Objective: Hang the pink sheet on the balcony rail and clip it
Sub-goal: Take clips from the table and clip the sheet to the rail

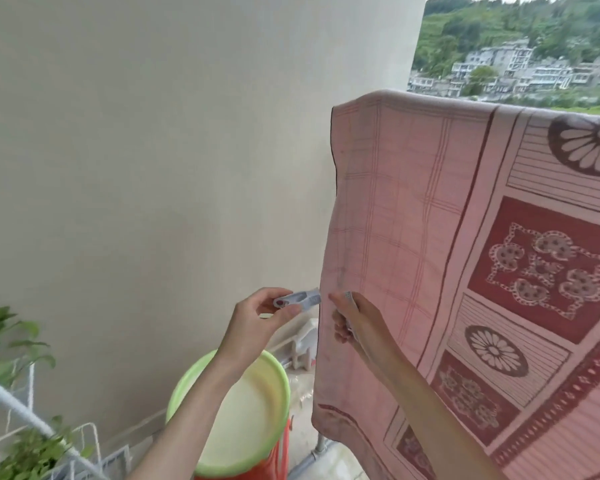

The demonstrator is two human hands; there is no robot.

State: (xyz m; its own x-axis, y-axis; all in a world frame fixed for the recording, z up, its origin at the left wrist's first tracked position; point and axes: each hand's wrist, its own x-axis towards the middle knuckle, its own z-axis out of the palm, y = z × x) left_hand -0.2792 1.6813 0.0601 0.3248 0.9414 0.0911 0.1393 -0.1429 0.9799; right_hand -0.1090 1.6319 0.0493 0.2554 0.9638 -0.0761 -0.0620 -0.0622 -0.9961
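The pink sheet, patterned with dark red flower panels, hangs draped over the balcony rail, which it hides along the top. My left hand pinches a pale grey clothes clip just left of the sheet's edge. My right hand is in front of the sheet's left edge at about the same height, fingers curled round another pale clip of which only the tip shows. The two hands are a short gap apart.
A plain beige wall fills the left side. Below my left arm, a green basin sits on an orange stool. A white wire rack with leafy plants is at lower left. A white object lies on the floor.
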